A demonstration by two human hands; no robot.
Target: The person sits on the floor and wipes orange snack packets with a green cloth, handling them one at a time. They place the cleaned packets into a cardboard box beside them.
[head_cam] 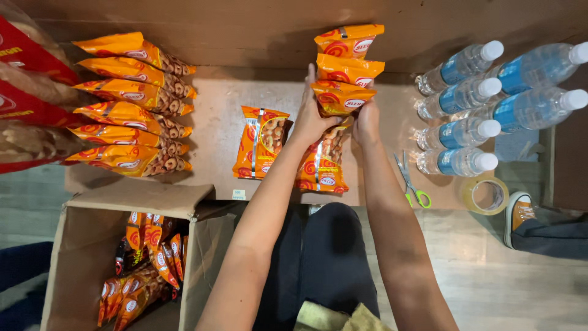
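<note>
Here the left hand [310, 116] and right hand [366, 122] both clench an orange snack packet [340, 98], which hides most fingertips beneath it.

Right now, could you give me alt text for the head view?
Both hands, left hand and right hand, grip orange snack packs on a shelf. More packs lie left, bottles right, a box below.
</note>
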